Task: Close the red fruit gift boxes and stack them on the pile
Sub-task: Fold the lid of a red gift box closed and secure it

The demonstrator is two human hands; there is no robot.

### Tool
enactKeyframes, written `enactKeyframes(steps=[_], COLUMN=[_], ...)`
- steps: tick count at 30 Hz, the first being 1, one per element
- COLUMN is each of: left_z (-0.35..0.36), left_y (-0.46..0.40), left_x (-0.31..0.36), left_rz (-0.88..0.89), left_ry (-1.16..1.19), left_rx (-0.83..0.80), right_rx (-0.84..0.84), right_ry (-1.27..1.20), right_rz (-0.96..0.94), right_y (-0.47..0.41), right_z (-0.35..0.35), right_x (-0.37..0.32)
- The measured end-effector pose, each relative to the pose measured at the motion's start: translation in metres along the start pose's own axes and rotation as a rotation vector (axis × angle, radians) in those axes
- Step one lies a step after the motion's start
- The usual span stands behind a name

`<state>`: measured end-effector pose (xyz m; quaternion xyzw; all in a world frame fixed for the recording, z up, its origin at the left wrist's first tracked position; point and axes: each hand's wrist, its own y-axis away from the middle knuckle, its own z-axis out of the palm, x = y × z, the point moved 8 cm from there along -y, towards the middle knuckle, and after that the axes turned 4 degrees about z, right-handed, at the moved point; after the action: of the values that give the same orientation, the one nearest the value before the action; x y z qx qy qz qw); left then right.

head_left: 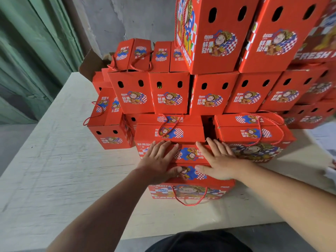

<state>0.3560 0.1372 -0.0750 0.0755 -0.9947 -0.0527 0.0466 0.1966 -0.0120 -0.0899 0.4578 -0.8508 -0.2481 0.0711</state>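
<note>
Pale tabletop (60, 160) carries the pile (214, 91); nearest box (190, 180) lies against its front, left hand (160, 161) and right hand (218, 162) flat, fingers spread, pressing lid flaps down: closing step, next probably lift onto pile.

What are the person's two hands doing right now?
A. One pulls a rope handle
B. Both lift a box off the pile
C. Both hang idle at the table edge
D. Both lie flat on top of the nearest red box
D: the left hand and right hand lie with fingers spread on the top flaps of the nearest red box, which sits on the table.
</note>
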Motion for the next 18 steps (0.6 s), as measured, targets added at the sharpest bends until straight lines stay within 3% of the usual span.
enactKeyframes(steps=[2, 5, 8, 13, 18], left_z=[-0.018, -0.045, -0.053, -0.034, -0.018], left_y=[0.004, 0.022, 0.041, 0.032, 0.032], left_x=[-0.007, -0.023, -0.018, -0.010, -0.003], left_rz=[-0.014, -0.118, -0.187, -0.229, -0.165], left_ry=[0.206, 0.329, 0.305, 0.358, 0.225], left_rx=[0.119, 0.408, 0.611, 0.484, 0.414], right_rx=[0.063, 0.359, 0.523, 0.414, 0.341], right_ry=[-0.140, -0.461, -0.321, -0.201, -0.059], right_rz=[-0.043, -0.042, 0.005, 0.049, 0.019], right_y=[0.008, 0.024, 0.037, 0.039, 0.043], right_z=[-0.020, -0.055, -0.058, -0.032, 0.006], right_x=[0.001, 0.012, 0.009, -0.006, -0.011])
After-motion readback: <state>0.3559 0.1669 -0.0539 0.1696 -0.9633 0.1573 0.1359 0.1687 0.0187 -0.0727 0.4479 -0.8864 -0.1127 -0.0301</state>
